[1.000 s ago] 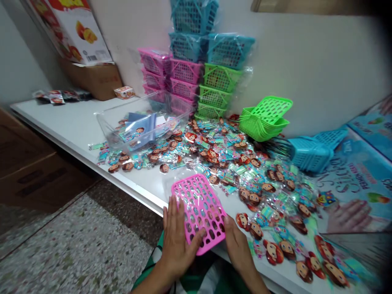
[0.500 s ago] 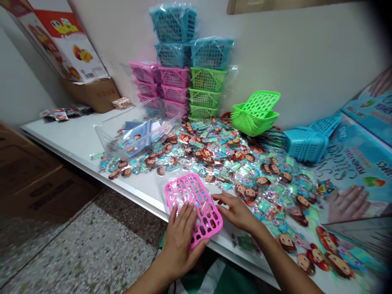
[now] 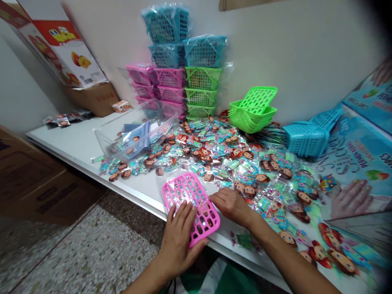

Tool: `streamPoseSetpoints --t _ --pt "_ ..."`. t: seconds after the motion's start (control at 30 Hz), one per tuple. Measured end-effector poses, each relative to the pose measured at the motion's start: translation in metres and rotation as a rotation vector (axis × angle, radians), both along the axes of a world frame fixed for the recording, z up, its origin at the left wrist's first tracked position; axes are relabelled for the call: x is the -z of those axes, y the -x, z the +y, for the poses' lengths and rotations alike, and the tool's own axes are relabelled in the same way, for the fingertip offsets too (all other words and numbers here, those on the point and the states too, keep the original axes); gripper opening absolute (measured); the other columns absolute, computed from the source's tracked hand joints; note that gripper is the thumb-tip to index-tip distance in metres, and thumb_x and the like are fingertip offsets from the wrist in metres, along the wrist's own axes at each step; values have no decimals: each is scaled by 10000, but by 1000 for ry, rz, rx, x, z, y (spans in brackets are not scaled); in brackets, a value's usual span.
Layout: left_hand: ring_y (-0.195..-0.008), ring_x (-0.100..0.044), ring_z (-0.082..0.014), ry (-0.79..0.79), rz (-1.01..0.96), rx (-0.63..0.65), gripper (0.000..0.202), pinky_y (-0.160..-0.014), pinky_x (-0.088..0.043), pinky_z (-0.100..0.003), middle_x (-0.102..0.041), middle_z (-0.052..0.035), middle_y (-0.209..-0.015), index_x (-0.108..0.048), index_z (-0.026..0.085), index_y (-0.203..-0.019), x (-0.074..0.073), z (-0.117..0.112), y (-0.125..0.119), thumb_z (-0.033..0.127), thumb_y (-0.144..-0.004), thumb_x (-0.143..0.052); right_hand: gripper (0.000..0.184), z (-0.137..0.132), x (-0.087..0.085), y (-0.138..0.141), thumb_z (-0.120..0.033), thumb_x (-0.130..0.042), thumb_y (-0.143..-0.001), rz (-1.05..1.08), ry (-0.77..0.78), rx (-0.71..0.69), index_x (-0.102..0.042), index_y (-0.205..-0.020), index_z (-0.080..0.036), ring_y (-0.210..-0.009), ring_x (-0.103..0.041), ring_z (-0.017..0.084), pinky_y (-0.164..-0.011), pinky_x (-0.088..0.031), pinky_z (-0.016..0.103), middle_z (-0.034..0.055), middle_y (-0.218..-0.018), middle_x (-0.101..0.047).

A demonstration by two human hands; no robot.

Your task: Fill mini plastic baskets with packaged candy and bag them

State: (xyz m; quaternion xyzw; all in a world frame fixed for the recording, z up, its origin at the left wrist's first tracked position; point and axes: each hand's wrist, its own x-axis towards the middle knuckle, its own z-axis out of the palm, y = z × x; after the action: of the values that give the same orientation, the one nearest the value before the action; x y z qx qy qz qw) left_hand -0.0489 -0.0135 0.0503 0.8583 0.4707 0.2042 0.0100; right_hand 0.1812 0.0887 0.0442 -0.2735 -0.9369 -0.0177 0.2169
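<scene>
A pink plastic basket with a slotted lid (image 3: 200, 218) lies near the table's front edge, a clear plastic bag (image 3: 162, 179) showing around its far end. Across the lid's near left part my left hand (image 3: 179, 241) rests its fingers, the thumb at the near edge, gripping the basket. My right hand (image 3: 229, 204) is closed at the basket's right rim, fingertips pinched together. What those fingertips hold is too small to make out. Small clear packets with cartoon heads (image 3: 205, 153) lie spread beyond both hands.
Bagged blue baskets (image 3: 167, 24), pink ones (image 3: 170, 77) and green ones (image 3: 202, 77) are stacked by the wall. A clear bin (image 3: 107, 141) stands left of centre. Loose green baskets (image 3: 251, 118), blue baskets (image 3: 306, 139) and a printed carton (image 3: 352, 163) are at the right.
My right hand has moved left to the basket's rim, and its fingers have closed from a spread pose. My left hand stays on the basket. The view has shifted slightly.
</scene>
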Motion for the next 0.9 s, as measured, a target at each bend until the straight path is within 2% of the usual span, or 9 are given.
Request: streamPoseSetpoints --t 0.13,0.27,0.33,0.4,0.47,0.53,0.6,0.7,0.9 --pt "-1360 -287 -303 -12 -17 -29 779 -1116 -173 -531 -384 -180 -1435 -214 122 -1438 2 0 0 457 -820 -549 228 -8 1 -2 -206 -442 -908 -1 -64 90 -621 -771 -171 -658 -497 160 -636 -356 298 38 -649 -566" --pt "-1365 -277 -300 -40 -8 -35 712 -1107 -202 -530 -377 -178 -1439 -283 131 -1411 3 -2 -1 416 -824 -567 203 -38 1 -17 -192 -454 -883 -35 16 100 -606 -749 -181 -654 -493 165 -622 -354 303 38 -648 -556" --pt "-1347 -316 -285 -75 -13 -8 612 -1102 -214 -534 -430 -158 -1407 -364 163 -1368 4 -3 -3 354 -829 -582 171 -56 -2 -24 -179 -453 -874 -14 126 105 -610 -806 -187 -673 -516 169 -645 -384 310 41 -682 -580" --pt "-1312 -376 -266 -121 -46 31 495 -1095 -233 -534 -508 -136 -1345 -453 186 -1293 5 -5 -4 276 -828 -596 159 -71 -4 -27 -240 -494 -871 67 211 164 -606 -968 -184 -784 -563 195 -723 -432 336 73 -830 -632" --pt "-1272 -428 -254 -151 -86 65 400 -1083 -266 -522 -576 -118 -1271 -522 191 -1204 7 -6 -5 223 -816 -610 426 -79 -2 -23 -370 -565 -841 133 237 227 -516 -1213 -170 -999 -554 254 -835 -453 389 138 -1107 -607" --pt "-1239 -461 -249 -158 -108 84 352 -1071 -291 -509 -617 -104 -1217 -556 189 -1149 8 -7 -6 204 -803 -620 660 -80 6 -16 -439 -591 -817 144 236 239 -361 -1377 -177 -1167 -472 301 -918 -439 444 169 -1324 -479" --pt "-1221 -477 -244 -158 -110 90 349 -1066 -298 -502 -636 -89 -1192 -564 191 -1143 9 -7 -5 187 -798 -618 632 -77 17 -7 -362 -555 -855 150 234 211 -307 -1416 -207 -1199 -457 292 -938 -441 457 157 -1373 -438" --pt "-1201 -494 -232 -183 -121 80 354 -1059 -308 -485 -652 -73 -1167 -564 187 -1148 10 -3 -5 148 -798 -602 533 -67 32 5 -218 -497 -884 210 219 192 -349 -1396 -221 -1167 -497 258 -930 -467 433 140 -1341 -476" --pt "-1164 -516 -213 -292 -190 36 329 -1015 -358 -436 -682 -66 -1099 -570 160 -1114 15 18 -5 51 -805 -554 443 -42 38 21 -181 -508 -878 324 153 206 -458 -1318 -212 -1127 -534 236 -918 -495 399 127 -1278 -532"
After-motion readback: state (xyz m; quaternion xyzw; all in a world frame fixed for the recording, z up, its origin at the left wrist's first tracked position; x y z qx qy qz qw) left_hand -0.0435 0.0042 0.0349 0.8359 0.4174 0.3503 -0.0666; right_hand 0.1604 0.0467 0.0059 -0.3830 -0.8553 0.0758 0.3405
